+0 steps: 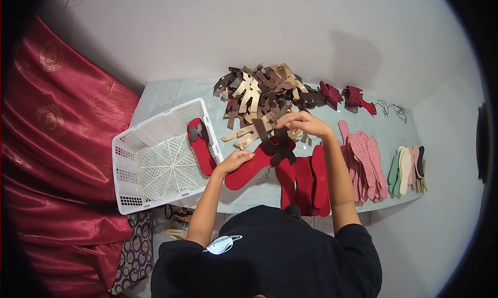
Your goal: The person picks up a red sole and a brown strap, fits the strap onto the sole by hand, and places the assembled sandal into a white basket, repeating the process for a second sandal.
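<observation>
My left hand (236, 161) grips a red shoe insole (246, 174) by its middle, thumb on top, tilted above the table. Over the insole's far end lies a dark brown cross-shaped strap upper (280, 148). My right hand (306, 124) pinches this strap near its upper edge, the fingertips partly blurred. Just beyond my hands is a heap of brown and tan strap uppers (262, 93). Several red insoles (304, 181) lie side by side below my right forearm. Another red insole with a brown strap (202, 147) rests in the white plastic basket (213, 132) on the left.
Pink insoles (365, 163) and a row of green, cream and black ones (404, 171) lie toward the right end of the grey table (168, 90). Dark red pieces (353, 97) and thin black cord (392, 111) are near the wall. A red curtain (62, 153) hangs left.
</observation>
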### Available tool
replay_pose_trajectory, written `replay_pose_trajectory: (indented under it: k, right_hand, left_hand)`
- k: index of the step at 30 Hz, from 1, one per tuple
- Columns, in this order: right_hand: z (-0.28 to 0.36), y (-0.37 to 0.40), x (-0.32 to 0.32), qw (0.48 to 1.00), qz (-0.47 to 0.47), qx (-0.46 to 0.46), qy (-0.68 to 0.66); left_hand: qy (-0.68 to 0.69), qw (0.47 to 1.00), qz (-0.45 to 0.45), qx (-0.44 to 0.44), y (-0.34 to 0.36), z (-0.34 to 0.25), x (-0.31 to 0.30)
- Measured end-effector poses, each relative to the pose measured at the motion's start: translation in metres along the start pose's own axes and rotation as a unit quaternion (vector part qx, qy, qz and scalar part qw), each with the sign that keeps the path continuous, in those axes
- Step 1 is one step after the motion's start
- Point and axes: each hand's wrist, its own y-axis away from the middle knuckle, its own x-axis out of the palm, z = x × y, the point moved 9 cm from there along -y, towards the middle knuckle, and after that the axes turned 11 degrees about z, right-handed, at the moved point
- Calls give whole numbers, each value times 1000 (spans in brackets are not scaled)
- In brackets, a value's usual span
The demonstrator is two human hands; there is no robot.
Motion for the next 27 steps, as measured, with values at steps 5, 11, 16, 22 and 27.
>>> replay_pose_trajectory:
  k: [5,11,16,22,27]
  right_hand:
    - [-1,2,9,966,-176,-28,187]
    - [-26,62,32,915,-393,-46,79]
    - [-71,87,58,885,-456,-43,-81]
    - [-80,88,81,867,-456,-83,-183]
    - [-99,86,104,830,-411,-28,-376]
  left_hand:
    - [39,999,-29,6,22,-8,20]
    - [205,971,-108,64,35,-11,44]
    - [275,941,-149,126,29,-14,67]
    - [323,938,-100,77,36,-42,106]
    - [322,941,-80,64,41,-39,115]
